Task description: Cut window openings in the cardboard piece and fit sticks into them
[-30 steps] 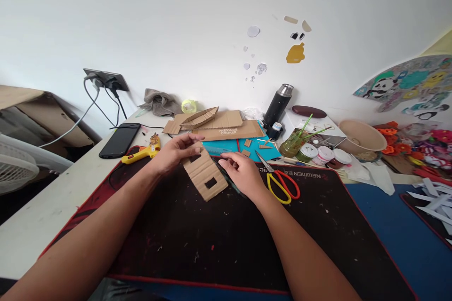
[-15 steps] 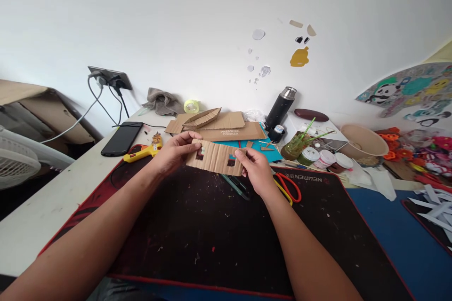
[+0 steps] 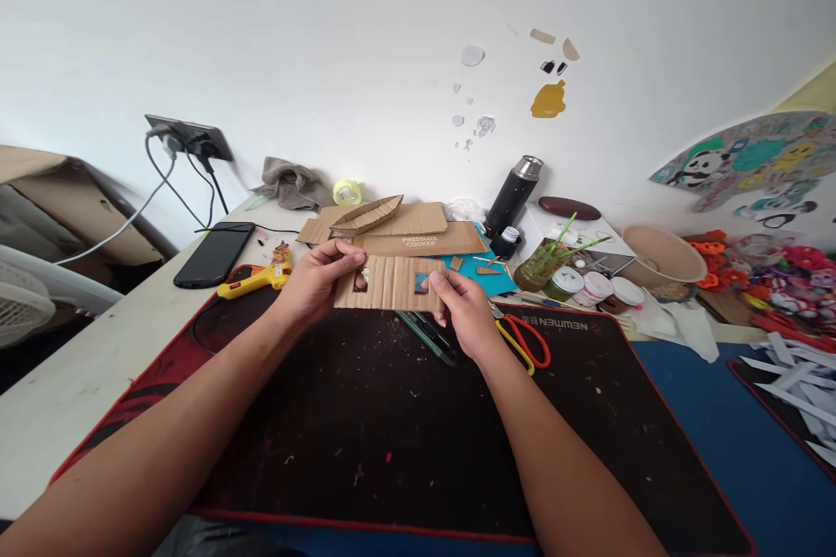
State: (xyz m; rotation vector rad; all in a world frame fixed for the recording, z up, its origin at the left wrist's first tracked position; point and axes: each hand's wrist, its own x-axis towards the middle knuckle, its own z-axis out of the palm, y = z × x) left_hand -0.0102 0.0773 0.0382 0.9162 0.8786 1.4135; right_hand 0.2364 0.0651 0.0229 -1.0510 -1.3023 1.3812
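Now pinches windowed cardboard strip (image 3: 390, 283) level between left grip (image 3: 318, 278) and right grip (image 3: 467, 313), no longer slanting as a second ago, so seemingly steadied at both ends, leaving neither grip free.

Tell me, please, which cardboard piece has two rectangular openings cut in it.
The corrugated panel held between the left hand and right hand; the sheet lettered PRESSURE COOKER and the boat-shaped piece behind it show none.
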